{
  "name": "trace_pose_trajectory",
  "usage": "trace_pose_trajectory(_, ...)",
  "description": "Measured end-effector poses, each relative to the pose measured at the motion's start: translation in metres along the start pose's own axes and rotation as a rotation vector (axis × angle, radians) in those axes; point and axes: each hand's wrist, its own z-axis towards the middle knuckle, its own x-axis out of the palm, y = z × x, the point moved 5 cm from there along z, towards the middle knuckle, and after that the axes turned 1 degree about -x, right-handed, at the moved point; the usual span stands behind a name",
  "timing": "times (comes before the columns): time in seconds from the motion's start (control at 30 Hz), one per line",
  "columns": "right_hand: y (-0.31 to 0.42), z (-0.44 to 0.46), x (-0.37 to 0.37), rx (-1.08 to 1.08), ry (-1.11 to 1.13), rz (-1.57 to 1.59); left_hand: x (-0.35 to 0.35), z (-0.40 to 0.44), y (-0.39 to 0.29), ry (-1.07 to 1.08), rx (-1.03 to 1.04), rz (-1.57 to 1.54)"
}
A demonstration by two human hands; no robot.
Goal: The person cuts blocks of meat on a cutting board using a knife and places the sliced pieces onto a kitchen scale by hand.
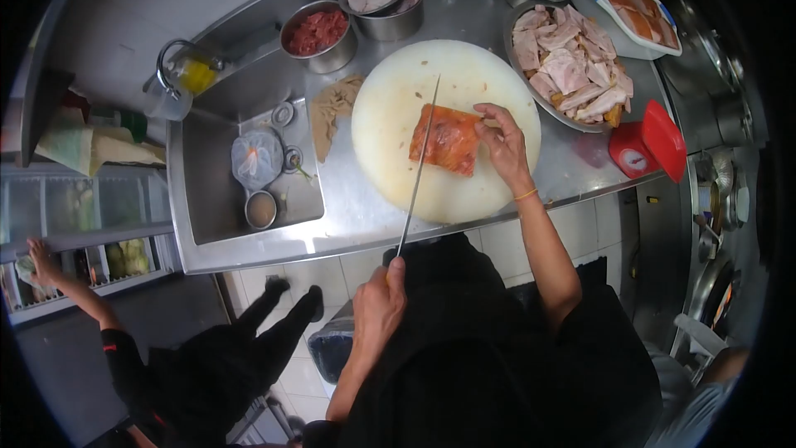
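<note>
My left hand (381, 303) is closed around the handle of a long knife (419, 162). The blade points away from me and lies across the left part of a slab of reddish roast meat (456, 145); whether it has cut in, I cannot tell. The slab rests on a round white cutting board (385, 124). At the slab's upper right edge, the curved fingers and thumb of my right hand (503, 143) hold it. A yellow band circles that wrist. Small scraps of meat dot the board.
Right of the board stand a large bowl of sliced meat (572, 66), a white tray (618, 21) and a red scale (634, 153). Bowls of raw meat (319, 33) are behind. Left are a brown cloth (332, 112) and a sink (211, 199). Another person (207, 365) reaches into a drawer.
</note>
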Motion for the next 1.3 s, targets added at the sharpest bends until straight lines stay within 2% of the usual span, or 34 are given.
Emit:
trace_pose_trajectory(0.07, 0.016, 0.003, 0.002, -0.109, -0.006, -0.153, 0.003, 0.003, -0.001, 0.011, 0.008, 0.012)
trace_pose_trajectory(0.17, 0.025, 0.009, 0.007, -0.155, -0.004, -0.151, 0.006, 0.006, -0.005, 0.026, 0.023, 0.023)
trace_pose_trajectory(0.27, 0.016, 0.018, 0.013, -0.135, 0.038, -0.074, 0.004, 0.006, -0.012, 0.019, 0.046, 0.043)
trace_pose_trajectory(0.37, 0.011, 0.021, 0.017, 0.009, 0.052, 0.098, 0.005, 0.006, -0.014, -0.007, 0.065, 0.058)
trace_pose_trajectory(1.3, 0.006, 0.035, 0.012, 0.160, 0.122, 0.262, 0.004, 0.008, -0.018, -0.003, 0.031, 0.117)
